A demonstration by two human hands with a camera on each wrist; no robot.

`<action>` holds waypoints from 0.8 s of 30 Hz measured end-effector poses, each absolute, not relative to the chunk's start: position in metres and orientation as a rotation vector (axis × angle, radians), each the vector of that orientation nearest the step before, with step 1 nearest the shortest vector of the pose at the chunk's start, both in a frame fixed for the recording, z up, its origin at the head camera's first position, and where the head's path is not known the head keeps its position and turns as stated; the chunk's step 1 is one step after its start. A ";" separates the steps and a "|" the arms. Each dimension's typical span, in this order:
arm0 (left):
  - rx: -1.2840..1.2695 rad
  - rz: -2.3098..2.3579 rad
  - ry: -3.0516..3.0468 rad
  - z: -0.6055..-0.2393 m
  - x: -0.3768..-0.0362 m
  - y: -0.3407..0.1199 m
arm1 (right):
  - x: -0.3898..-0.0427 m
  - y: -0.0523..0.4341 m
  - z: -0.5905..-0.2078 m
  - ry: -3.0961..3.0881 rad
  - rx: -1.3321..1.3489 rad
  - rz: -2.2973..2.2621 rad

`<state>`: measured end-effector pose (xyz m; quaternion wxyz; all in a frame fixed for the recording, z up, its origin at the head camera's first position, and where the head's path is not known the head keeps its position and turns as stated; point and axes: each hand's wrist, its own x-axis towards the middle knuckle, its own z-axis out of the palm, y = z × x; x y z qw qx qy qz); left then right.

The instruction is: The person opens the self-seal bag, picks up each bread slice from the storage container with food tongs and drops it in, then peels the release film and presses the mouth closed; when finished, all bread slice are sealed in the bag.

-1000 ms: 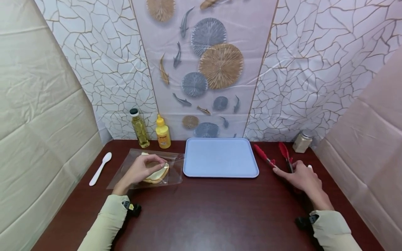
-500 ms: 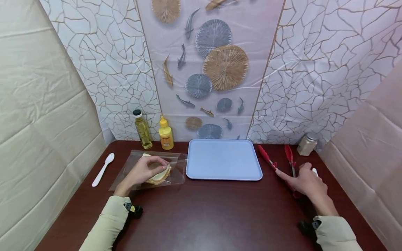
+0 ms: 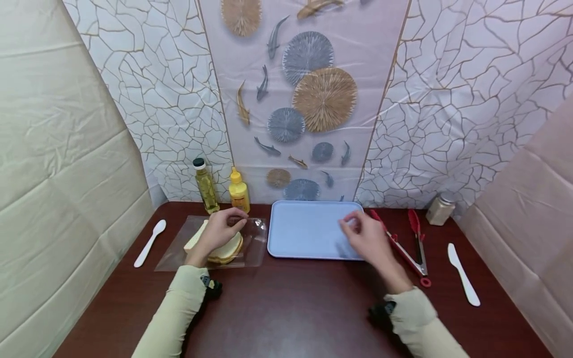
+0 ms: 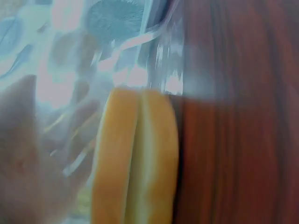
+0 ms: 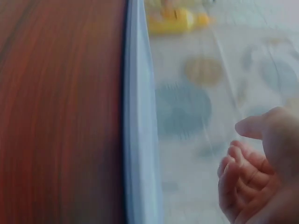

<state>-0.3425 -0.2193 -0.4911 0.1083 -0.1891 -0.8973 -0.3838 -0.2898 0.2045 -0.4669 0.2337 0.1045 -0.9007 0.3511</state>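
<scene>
- Left hand (image 3: 222, 228) rests on the clear plastic bag (image 3: 255, 246) at the left of the dark wooden table (image 3: 291, 308). Its fingers are curled over the bag's far edge, pinching the plastic near the opening.
- Inside the bag lie bread slices (image 3: 224, 247), stacked flat; the left wrist view shows two pale crusted edges pressed together (image 4: 135, 158) behind blurred film. The bag lies just left of the tray, almost touching it.
- Right hand (image 3: 364, 237) hovers over the right part of the light blue tray (image 3: 300, 231). Fingers loosely curled, holding nothing; the right wrist view confirms an empty, relaxed palm (image 5: 257, 177) beside the tray's rim (image 5: 138, 140). The hand is motion-blurred in the head view.
- Red-tipped tongs (image 3: 409, 243) lie on the table just right of the tray, arms spread, untouched by the hand.
- A white plastic knife (image 3: 463, 273) lies further right, well apart from the tongs.
- A white plastic spoon (image 3: 149, 242) lies at the far left, near the bag's left edge.
- At the back wall: an oil bottle (image 3: 206, 186) and a yellow squeeze bottle (image 3: 239, 191) stand side by side behind the bag; a small shaker jar (image 3: 440, 209) stands at the rear right corner.
</scene>
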 end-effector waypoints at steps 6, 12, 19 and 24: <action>-0.497 -0.982 -2.737 -0.490 -0.355 -0.186 | -0.307 0.123 -0.483 -2.495 0.543 1.227; -0.439 -0.937 -2.808 -0.488 -0.353 -0.174 | -0.316 0.070 -0.492 -2.540 0.723 1.330; -0.512 -1.036 -2.782 -0.485 -0.352 -0.176 | -0.323 0.034 -0.495 -2.547 0.785 1.352; -0.583 -1.090 -2.774 -0.484 -0.351 -0.178 | -0.324 0.024 -0.502 -2.534 0.687 1.380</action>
